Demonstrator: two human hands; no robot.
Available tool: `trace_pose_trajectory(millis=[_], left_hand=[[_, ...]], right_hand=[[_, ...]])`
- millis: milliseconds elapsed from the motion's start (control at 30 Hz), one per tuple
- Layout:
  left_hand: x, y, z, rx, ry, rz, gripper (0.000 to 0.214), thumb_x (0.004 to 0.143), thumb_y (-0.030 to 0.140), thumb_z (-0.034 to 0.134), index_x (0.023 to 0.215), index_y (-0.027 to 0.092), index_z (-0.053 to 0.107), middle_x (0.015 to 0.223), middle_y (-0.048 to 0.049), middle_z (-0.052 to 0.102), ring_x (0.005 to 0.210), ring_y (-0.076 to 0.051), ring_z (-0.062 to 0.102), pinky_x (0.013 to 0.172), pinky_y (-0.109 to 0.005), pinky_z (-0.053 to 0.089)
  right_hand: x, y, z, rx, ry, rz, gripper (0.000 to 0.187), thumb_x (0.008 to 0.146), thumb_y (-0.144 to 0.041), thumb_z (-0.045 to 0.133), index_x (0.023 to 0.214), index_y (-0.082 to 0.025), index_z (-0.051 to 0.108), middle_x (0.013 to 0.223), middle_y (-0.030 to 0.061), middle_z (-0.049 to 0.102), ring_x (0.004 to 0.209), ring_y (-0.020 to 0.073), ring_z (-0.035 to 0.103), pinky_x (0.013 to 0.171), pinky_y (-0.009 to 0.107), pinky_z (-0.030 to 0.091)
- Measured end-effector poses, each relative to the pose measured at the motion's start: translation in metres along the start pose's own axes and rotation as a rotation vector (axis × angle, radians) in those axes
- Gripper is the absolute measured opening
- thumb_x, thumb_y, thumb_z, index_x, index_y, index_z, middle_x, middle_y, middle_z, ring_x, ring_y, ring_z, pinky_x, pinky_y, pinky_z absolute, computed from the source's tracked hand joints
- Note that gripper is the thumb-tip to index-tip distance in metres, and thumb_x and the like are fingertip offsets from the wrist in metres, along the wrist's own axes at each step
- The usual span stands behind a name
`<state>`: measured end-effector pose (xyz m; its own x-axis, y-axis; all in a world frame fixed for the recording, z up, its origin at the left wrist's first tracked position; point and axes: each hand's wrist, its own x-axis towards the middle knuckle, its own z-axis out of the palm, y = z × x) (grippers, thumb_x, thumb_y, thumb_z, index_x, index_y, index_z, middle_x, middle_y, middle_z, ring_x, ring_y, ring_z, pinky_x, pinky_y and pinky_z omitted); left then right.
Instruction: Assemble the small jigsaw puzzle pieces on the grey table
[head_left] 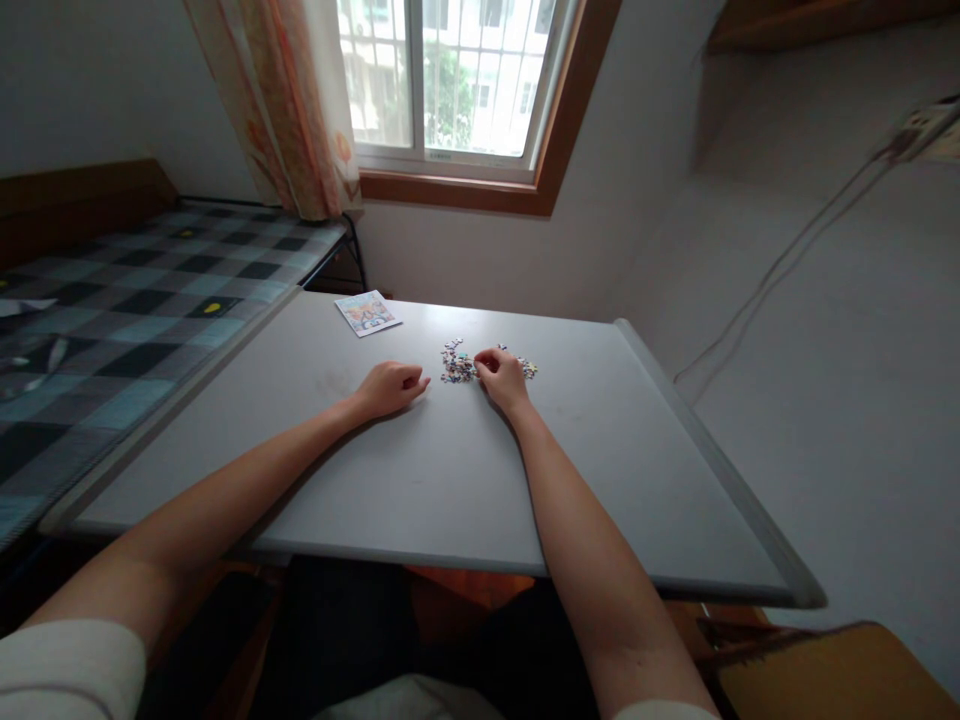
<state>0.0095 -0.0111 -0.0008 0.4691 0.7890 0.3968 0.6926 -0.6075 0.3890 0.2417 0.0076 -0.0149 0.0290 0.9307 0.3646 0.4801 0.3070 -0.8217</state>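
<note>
Smooth matt grey table (420, 480), glossy paper card (367, 312), checked cloth bedcover (135, 300), wooden window frame (480, 190).

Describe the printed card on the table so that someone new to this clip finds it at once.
Start at the grey table below the window. Near its far left edge lies the card, flat, beyond the left hand. It is one colourful rectangle, unlike the loose puzzle pieces at the right hand.

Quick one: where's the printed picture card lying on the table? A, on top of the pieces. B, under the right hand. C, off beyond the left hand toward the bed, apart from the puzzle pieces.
C: the picture card lies alone on the table, beyond the left hand, apart from the puzzle pieces.
</note>
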Motion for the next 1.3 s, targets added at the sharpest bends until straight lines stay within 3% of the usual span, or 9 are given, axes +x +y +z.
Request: trace_pose_trajectory(millis=[400,800,1067,1200,1300], left_hand=[[0.0,-0.002,0.001,0.006,-0.015,-0.012,0.041,0.085,0.039,0.049,0.052,0.019,0.033,0.046,0.005,0.032,0.045,-0.009,0.027,0.053,-0.025,0.023],[0.0,-0.001,0.0,-0.001,-0.009,-0.005,0.041,0.084,0.037,0.05,0.051,0.019,0.034,0.046,0.0051,0.032,0.045,-0.009,0.026,0.052,-0.026,0.022],[0.0,-0.003,0.001,0.019,-0.023,-0.01,0.041,0.085,0.04,0.048,0.052,0.02,0.034,0.046,0.0047,0.032,0.046,-0.01,0.028,0.052,-0.025,0.023],[0.001,-0.005,0.003,0.028,-0.024,0.002,0.041,0.086,0.04,0.047,0.052,0.02,0.034,0.046,0.0046,0.033,0.045,-0.01,0.028,0.052,-0.026,0.023],[0.001,-0.004,0.004,0.031,-0.017,0.02,0.041,0.086,0.039,0.047,0.052,0.019,0.036,0.046,0.0045,0.035,0.045,-0.01,0.028,0.052,-0.026,0.023]], right_hand=[[-0.002,-0.007,-0.002,-0.109,-0.026,-0.034,0.014,0.068,-0.015,0.057,0.072,-0.018,0.07,0.073,0.0022,0.068,0.067,0.0141,0.058,0.073,0.028,0.047],[-0.002,-0.006,-0.001,-0.119,-0.003,-0.038,0.02,0.075,-0.016,0.052,0.079,-0.017,0.073,0.078,0.0037,0.07,0.071,0.0151,0.06,0.075,0.028,0.047],[-0.004,-0.01,0.002,-0.231,-0.078,-0.078,0.023,0.08,-0.016,0.05,0.085,-0.015,0.073,0.081,0.0053,0.068,0.076,0.0157,0.06,0.08,0.029,0.047],[-0.007,-0.011,0.012,-0.313,0.021,-0.114,0.028,0.085,-0.024,0.051,0.101,-0.013,0.07,0.099,0.0115,0.063,0.094,0.0207,0.058,0.091,0.033,0.046],[-0.011,-0.015,0.021,-0.402,0.051,-0.143,0.044,0.086,-0.033,0.054,0.124,-0.013,0.06,0.121,0.0161,0.057,0.118,0.0266,0.049,0.104,0.04,0.038]])
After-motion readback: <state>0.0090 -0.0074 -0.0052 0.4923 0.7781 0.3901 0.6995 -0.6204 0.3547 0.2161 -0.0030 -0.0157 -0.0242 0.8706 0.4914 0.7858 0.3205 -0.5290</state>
